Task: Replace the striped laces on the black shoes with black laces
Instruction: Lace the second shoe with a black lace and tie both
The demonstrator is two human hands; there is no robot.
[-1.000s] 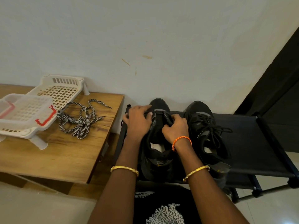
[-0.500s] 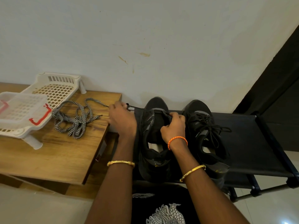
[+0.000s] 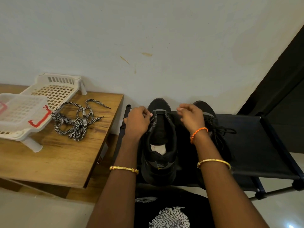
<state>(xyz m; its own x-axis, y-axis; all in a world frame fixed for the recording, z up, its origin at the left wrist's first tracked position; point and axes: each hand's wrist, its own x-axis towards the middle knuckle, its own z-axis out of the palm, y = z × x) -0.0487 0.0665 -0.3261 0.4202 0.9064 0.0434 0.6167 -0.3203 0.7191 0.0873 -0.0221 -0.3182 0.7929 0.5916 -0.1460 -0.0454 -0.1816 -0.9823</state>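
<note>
Black laces point(image 3: 166, 113) stretch across the left shoe point(image 3: 160, 145), pinched by the left hand point(image 3: 137, 122) and the right hand point(image 3: 191, 117). Striped laces point(image 3: 76, 120) lie heaped on the wooden table point(image 3: 54, 162); no writing is legible.

left grip point(image 3: 137, 122) curled — right grip point(image 3: 190, 116) curled, raised

The laces point(image 3: 77, 120) on the brown wood-grain counter point(image 3: 54, 162) carry a black-and-white zigzag stripe. Both shoes, the unlaced one point(image 3: 160, 145) and the laced one point(image 3: 212, 129), are black, with a pale insole showing in the unlaced one. The rack point(image 3: 256, 145) is black. The basket point(image 3: 54, 89) is cream-white; the translucent box point(image 3: 19, 111) has red clasps. One wrist wears an orange braided band point(image 3: 198, 133), both wear gold bangles. The wall is off-white with brownish marks.
</note>
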